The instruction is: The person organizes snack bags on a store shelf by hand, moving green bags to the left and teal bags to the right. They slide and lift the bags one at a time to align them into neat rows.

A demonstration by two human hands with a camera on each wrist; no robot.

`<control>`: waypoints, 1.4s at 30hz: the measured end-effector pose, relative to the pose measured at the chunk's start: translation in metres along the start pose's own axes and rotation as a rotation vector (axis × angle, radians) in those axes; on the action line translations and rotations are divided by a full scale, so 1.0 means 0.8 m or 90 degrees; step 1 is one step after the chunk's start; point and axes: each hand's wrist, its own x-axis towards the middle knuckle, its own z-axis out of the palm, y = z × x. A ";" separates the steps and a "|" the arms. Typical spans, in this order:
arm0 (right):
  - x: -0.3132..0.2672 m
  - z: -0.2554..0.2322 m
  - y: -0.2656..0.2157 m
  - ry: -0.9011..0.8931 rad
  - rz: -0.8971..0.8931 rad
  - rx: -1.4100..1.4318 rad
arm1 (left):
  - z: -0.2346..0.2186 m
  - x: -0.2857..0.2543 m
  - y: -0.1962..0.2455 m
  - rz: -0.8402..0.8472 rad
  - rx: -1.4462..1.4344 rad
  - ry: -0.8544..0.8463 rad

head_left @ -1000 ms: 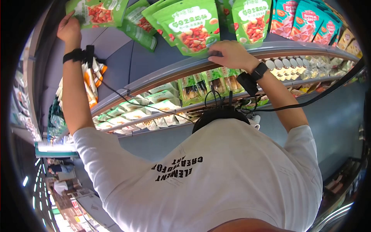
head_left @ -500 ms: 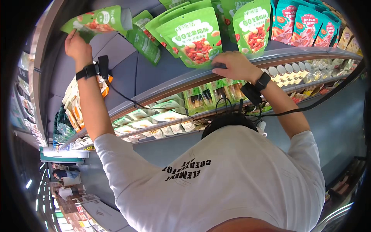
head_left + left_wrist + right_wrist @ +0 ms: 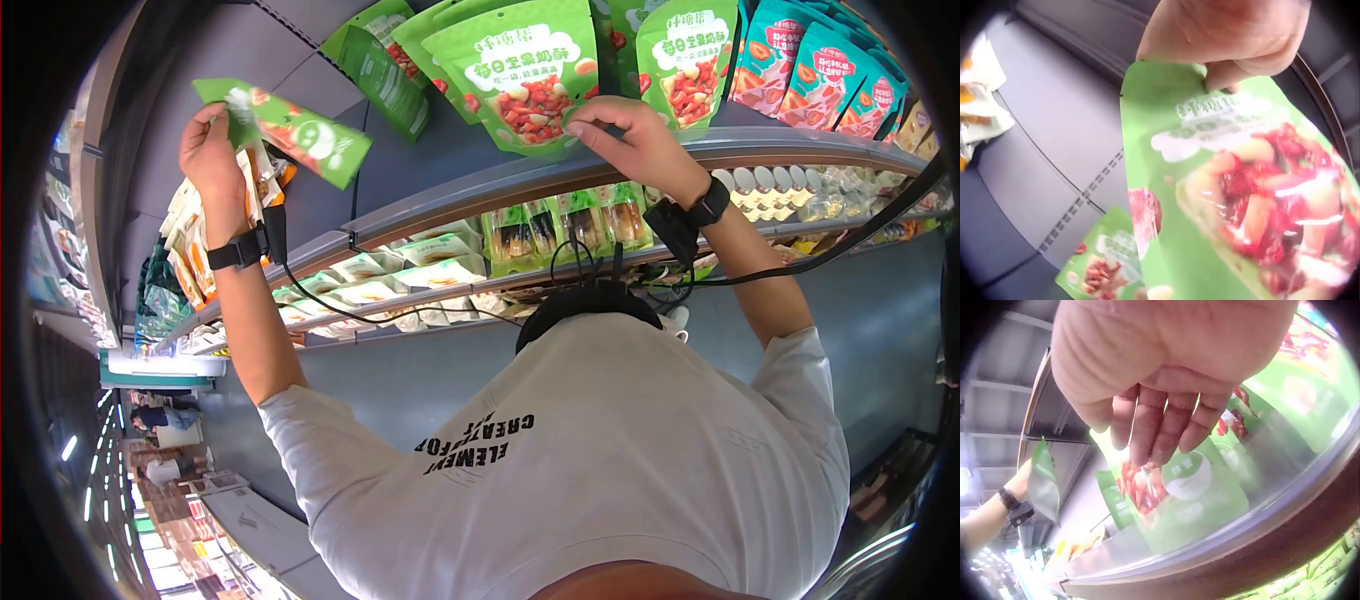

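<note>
My left hand (image 3: pixel 213 160) pinches a green snack pouch (image 3: pixel 305 135) by one top corner area, off the shelf and tilted. In the left wrist view the pouch's nut-and-berry front (image 3: pixel 1272 200) fills much of the picture, under the thumb and fingers. My right hand (image 3: pixel 632 142) is at the lower right corner of a standing green pouch (image 3: pixel 515 75), its fingertips overlapping that pouch. From the right wrist view, the fingers (image 3: pixel 1150 425) of that hand reach loosely forward over the pouch's front.
More green pouches stand behind and beside, including one (image 3: pixel 685 65) farther right and a leaning one (image 3: pixel 380 85) left. Teal-and-pink pouches (image 3: pixel 825 70) stand at the far right. A clear lip (image 3: pixel 440 190) edges the shelf. White-and-orange packs (image 3: pixel 185 245) lie left; a cable (image 3: pixel 370 318) runs from the left wrist.
My left hand has come in toward the body with its pouch, which has swung to slant down to the right. The right hand stays by the same standing pouch.
</note>
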 end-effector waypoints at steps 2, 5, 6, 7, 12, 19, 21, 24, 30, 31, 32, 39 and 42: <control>-0.007 0.001 0.013 0.010 0.009 0.003 | -0.014 0.008 -0.022 0.005 0.058 -0.068; -0.017 0.004 0.024 0.000 0.068 0.016 | -0.014 0.016 -0.054 0.012 0.102 -0.180; -0.019 0.005 0.027 0.001 0.062 0.017 | -0.009 0.019 -0.061 0.020 0.127 -0.264; -0.019 0.005 0.029 0.004 0.055 0.017 | -0.006 0.022 -0.066 0.030 0.152 -0.349; -0.019 0.007 0.033 0.018 0.040 0.033 | 0.015 0.034 -0.105 -0.018 0.174 -0.401; -0.022 0.004 0.030 -0.007 0.017 -0.028 | 0.052 0.045 -0.116 -0.039 0.095 -0.384; -0.021 0.004 0.030 -0.012 0.031 -0.031 | 0.057 0.048 -0.121 -0.020 0.075 -0.375; -0.020 0.005 0.029 -0.017 0.033 -0.044 | 0.091 0.029 -0.090 -0.021 0.018 -0.345; -0.018 0.010 0.030 0.021 0.014 -0.025 | 0.122 0.042 -0.114 -0.010 0.057 -0.425; -0.019 0.010 0.031 0.022 0.033 -0.014 | 0.126 0.045 -0.122 -0.010 0.056 -0.424; -0.021 0.012 0.032 0.022 0.033 -0.016 | 0.130 0.048 -0.129 0.006 0.084 -0.443; -0.024 0.012 0.028 0.023 0.083 -0.009 | 0.159 0.015 -0.040 0.020 0.324 -0.499; -0.023 0.011 0.024 0.011 0.087 -0.007 | 0.157 0.043 -0.069 0.062 0.396 -0.546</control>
